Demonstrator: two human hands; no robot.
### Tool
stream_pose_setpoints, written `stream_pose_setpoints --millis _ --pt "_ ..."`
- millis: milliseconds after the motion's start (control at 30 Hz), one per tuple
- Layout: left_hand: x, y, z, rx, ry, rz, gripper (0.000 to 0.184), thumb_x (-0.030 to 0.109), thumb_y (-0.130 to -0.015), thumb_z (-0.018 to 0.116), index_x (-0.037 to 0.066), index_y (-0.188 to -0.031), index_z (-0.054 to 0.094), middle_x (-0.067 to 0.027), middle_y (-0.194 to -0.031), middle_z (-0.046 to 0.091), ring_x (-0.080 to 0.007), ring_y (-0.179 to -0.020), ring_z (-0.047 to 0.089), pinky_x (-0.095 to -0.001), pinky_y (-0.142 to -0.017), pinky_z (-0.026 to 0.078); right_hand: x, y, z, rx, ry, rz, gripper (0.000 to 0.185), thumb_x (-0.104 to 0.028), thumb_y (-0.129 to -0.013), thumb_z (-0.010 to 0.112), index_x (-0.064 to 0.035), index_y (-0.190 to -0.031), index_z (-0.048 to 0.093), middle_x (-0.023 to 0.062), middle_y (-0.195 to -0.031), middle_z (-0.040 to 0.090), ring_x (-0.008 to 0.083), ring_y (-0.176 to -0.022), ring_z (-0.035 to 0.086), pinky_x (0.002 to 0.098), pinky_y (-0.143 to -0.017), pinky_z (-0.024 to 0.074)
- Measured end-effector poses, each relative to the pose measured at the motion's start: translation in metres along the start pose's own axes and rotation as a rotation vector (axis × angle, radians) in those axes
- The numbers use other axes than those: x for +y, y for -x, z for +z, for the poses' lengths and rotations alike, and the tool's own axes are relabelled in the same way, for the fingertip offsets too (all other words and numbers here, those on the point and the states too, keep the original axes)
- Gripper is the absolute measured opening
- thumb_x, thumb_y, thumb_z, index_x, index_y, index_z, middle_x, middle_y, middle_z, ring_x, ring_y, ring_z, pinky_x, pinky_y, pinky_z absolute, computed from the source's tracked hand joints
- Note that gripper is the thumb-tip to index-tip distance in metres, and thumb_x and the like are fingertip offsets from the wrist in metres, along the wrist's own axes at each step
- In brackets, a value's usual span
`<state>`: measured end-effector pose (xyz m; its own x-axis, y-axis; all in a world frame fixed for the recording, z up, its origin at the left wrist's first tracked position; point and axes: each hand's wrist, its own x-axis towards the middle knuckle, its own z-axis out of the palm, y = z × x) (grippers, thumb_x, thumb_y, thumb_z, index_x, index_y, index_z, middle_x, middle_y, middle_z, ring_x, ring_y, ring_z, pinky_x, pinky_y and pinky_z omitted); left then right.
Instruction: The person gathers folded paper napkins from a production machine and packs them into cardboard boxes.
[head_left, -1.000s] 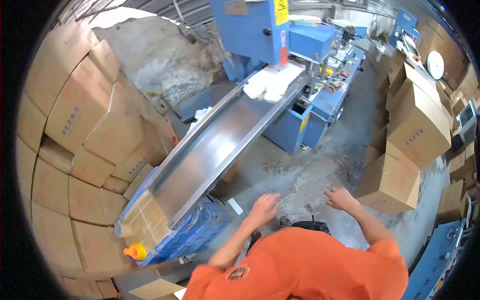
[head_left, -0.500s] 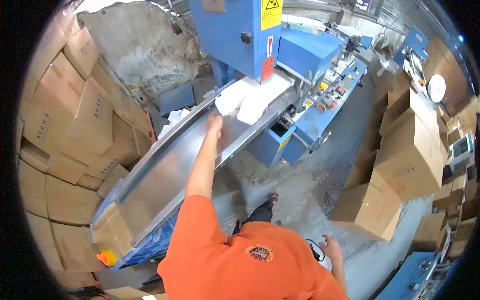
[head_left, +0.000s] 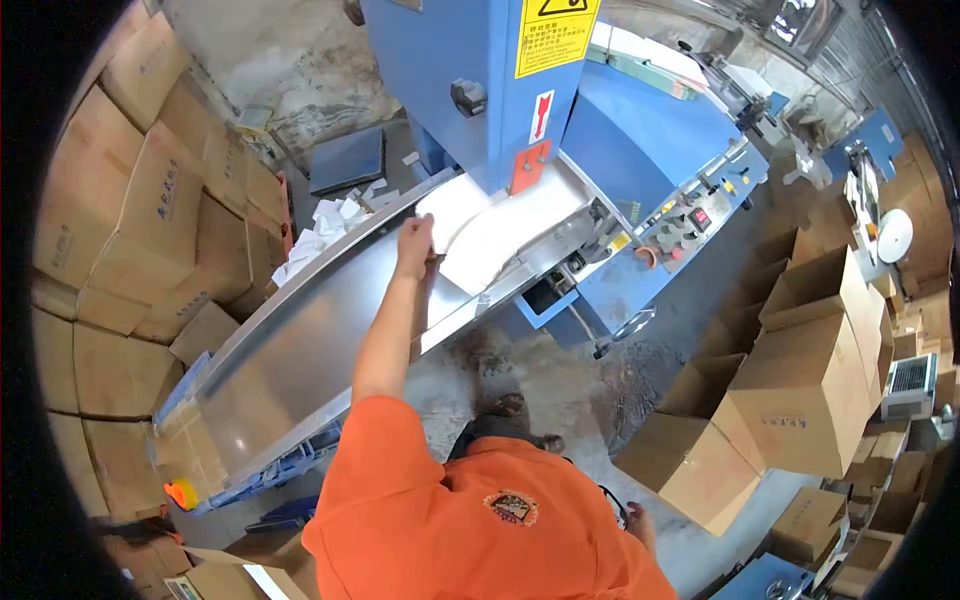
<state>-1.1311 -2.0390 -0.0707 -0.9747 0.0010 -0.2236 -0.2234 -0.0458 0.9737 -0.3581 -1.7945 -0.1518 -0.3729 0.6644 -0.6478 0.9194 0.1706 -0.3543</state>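
At the far left, printed brown cardboard boxes stand stacked. Beside them, a small orange-and-yellow plastic piece sits at the lower end of a long, shiny metal chute, which slants up to the right. Loose white scraps lie along the chute's far side. The left hand reaches over the chute, its fingers curled at the left edge of the flat white sheets; whether its grip is closed on them cannot be told. These sheets lie overlapping on the chute's upper end, below a tall blue metal housing with a yellow warning label. Lower down, the right hand is low beside the body, partly hidden, and its grip cannot be made out. Farther right, open brown cardboard cartons stand grouped, with a white round disc beyond them.
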Motion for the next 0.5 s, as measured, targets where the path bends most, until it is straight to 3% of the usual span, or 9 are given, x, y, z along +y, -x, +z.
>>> stream_pose_setpoints --millis 67,100,167,200,233,300,333,400,500 --pt "0.014 0.019 0.007 0.053 -0.142 0.054 0.037 0.037 -0.084 0.065 0.002 -0.083 0.055 -0.0071 -0.074 0.057 -0.0145 -0.063 0.053 -0.0314 -0.053 0.043 0.027 -0.03 0.003 -0.093 -0.025 -0.046 0.038 -0.025 -0.081 0.067 -0.0073 -0.114 0.061 0.0177 -0.081 0.068 0.0304 -0.079 0.066 0.0401 -0.07 0.0506" --pt "0.005 0.012 0.005 0.177 -0.182 0.097 0.04 0.04 -0.083 0.065 0.002 -0.081 0.052 -0.0089 -0.074 0.057 -0.0163 -0.065 0.054 -0.032 -0.056 0.044 0.045 -0.045 0.007 -0.179 -0.056 -0.079 0.036 -0.025 -0.082 0.067 -0.0075 -0.113 0.061 0.0168 -0.077 0.067 0.0302 -0.075 0.066 0.0399 -0.067 0.0503" --pt "-0.003 0.002 -0.005 0.273 -0.226 0.098 0.042 0.041 -0.083 0.064 0.002 -0.079 0.051 -0.0104 -0.074 0.057 -0.0183 -0.067 0.054 -0.0326 -0.06 0.045 0.074 -0.079 0.013 -0.109 -0.288 -0.123 0.034 -0.022 -0.084 0.066 -0.0068 -0.113 0.06 0.0134 -0.069 0.065 0.0252 -0.068 0.064 0.0361 -0.062 0.0488" --pt "-0.004 -0.002 -0.007 0.288 -0.221 0.057 0.04 0.04 -0.085 0.061 0.002 -0.079 0.051 -0.0114 -0.074 0.057 -0.0196 -0.07 0.054 -0.0338 -0.063 0.045 0.075 -0.091 0.007 -0.171 -0.454 -0.031 0.033 -0.021 -0.084 0.065 -0.0077 -0.114 0.059 0.0125 -0.067 0.064 0.0237 -0.067 0.063 0.0353 -0.062 0.0485" --pt "-0.005 -0.009 -0.005 0.293 -0.217 0.059 0.04 0.04 -0.085 0.061 0.002 -0.079 0.051 -0.0114 -0.074 0.057 -0.0196 -0.07 0.054 -0.0338 -0.063 0.045 0.079 -0.101 -0.003 -0.19 -0.374 -0.03 0.033 -0.022 -0.084 0.065 -0.0078 -0.114 0.059 0.0127 -0.068 0.065 0.0239 -0.067 0.063 0.0361 -0.063 0.0485" --pt "0.003 -0.013 0.004 0.342 -0.237 0.282 0.038 0.037 -0.087 0.059 0.001 -0.08 0.051 -0.0128 -0.074 0.058 -0.0223 -0.071 0.055 -0.0357 -0.066 0.045 0.042 -0.102 -0.037 -0.228 -0.213 -0.031 0.032 -0.023 -0.085 0.065 -0.008 -0.112 0.06 0.0131 -0.07 0.065 0.0242 -0.069 0.063 0.0377 -0.064 0.0485" --pt "-0.006 -0.022 0.006 0.372 -0.268 0.344 0.036 0.035 -0.087 0.059 0.0 -0.082 0.052 -0.0143 -0.075 0.059 -0.0254 -0.07 0.055 -0.0373 -0.069 0.045 0.023 -0.091 -0.048 -0.105 -0.021 -0.169 0.032 -0.024 -0.084 0.066 -0.0071 -0.111 0.06 0.0134 -0.071 0.065 0.0251 -0.07 0.063 0.0386 -0.066 0.0488" --pt "-0.01 -0.028 0.01 0.409 -0.282 0.322 0.036 0.034 -0.086 0.06 0.0 -0.084 0.052 -0.0154 -0.075 0.058 -0.0283 -0.07 0.055 -0.0384 -0.072 0.045 -0.003 -0.092 -0.072 -0.076 0.121 -0.232 0.032 -0.022 -0.081 0.067 -0.0051 -0.108 0.06 0.0141 -0.078 0.066 0.025 -0.074 0.064 0.0387 -0.068 0.0495" --pt "0.0 -0.015 -0.002 0.463 -0.491 0.315 0.042 0.04 -0.086 0.055 -0.002 -0.09 0.054 -0.0217 -0.086 0.061 -0.0384 -0.086 0.059 -0.044 -0.078 0.045 -0.035 -0.081 -0.092 -0.053 0.246 -0.211 0.032 -0.017 -0.079 0.067 -0.0044 -0.107 0.059 0.0149 -0.087 0.067 0.0257 -0.081 0.065 0.0383 -0.071 0.0501"
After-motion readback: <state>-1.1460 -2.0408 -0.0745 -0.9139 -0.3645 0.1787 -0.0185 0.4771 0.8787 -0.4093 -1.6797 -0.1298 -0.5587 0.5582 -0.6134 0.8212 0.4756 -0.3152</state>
